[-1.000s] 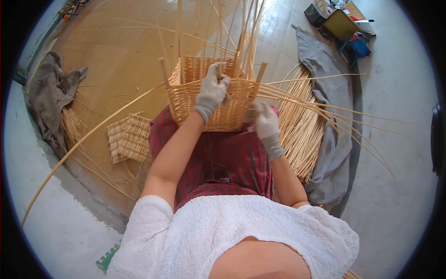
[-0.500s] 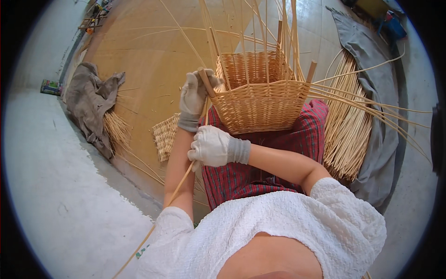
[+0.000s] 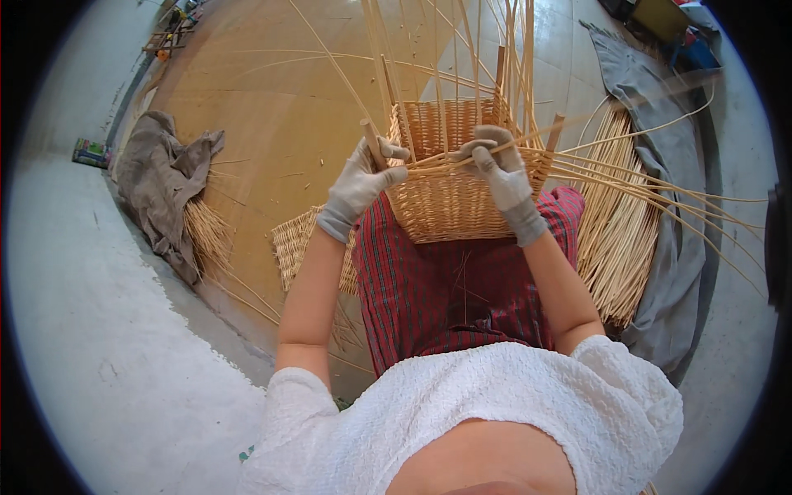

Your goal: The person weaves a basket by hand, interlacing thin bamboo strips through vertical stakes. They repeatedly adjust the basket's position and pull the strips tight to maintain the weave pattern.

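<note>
Left-hand grip: the near left corner of the wicker basket (image 3: 450, 210) is clasped by the gloved left hand (image 3: 355, 183), around the foot of a round corner post (image 3: 372, 142).
Right-hand grip: a pale weaving rod (image 3: 536, 134) is clamped in the bent fingers of the gloved right hand (image 3: 505, 177), at the near rim; its blurred length is extended up and rightward from there.
Basket position: rested between and below both grips, against the red plaid cloth (image 3: 396, 280) over the lap.
Stakes (image 3: 527, 74): raised beyond the grips.
Rod bundle (image 3: 619, 223): laid right of the right hand, alongside grey cloth (image 3: 676, 264).
Woven panel (image 3: 299, 247): laid below and left of the left hand.
</note>
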`<state>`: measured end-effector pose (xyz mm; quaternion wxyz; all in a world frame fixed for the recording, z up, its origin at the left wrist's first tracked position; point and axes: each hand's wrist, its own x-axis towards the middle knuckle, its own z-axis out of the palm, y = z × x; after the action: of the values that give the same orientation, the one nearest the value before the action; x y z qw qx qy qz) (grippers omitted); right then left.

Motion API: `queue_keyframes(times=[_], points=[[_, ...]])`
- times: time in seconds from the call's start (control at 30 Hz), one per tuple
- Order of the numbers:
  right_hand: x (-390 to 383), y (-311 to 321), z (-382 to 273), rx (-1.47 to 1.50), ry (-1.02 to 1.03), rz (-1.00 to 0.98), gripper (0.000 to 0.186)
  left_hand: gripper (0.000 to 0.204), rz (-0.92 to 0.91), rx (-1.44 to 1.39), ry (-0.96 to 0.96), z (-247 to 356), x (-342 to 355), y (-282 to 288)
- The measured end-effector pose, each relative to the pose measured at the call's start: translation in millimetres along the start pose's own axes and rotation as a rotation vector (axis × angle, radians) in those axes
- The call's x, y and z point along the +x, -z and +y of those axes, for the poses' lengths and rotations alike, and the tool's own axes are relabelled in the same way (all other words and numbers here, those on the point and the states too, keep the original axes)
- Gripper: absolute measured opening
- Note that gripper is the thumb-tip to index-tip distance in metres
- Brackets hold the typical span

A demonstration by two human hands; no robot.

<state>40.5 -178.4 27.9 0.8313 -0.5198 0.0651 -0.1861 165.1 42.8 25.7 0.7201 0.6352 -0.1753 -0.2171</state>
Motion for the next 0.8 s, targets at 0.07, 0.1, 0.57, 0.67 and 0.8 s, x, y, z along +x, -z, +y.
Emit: queue_keyframes(times=[0.07, 0.1, 0.57, 0.67, 0.8], points=[[-2, 24, 9, -0.255, 0.063, -0.011, 0.017, 0.033, -0.041, 0.157, 0.019, 4, -11, -5], [1, 26, 14, -0.335, 0.078, -0.033, 0.017, 0.034, 0.023, 0.104, 0.076, 2, -10, -7], [8, 3, 41, 0.288, 0.476, -0.12, 0.024, 0.032, 0.249, 0.081, 0.184, 3, 0, -21], [5, 7, 31, 0.059, 0.48, -0.092, 0.019, 0.032, 0.152, 0.095, 0.121, 10, -2, -20], [7, -3, 29, 0.095, 0.41, 0.015, 0.019, 0.043, 0.324, 0.519, 0.106, 9, 5, -26]])
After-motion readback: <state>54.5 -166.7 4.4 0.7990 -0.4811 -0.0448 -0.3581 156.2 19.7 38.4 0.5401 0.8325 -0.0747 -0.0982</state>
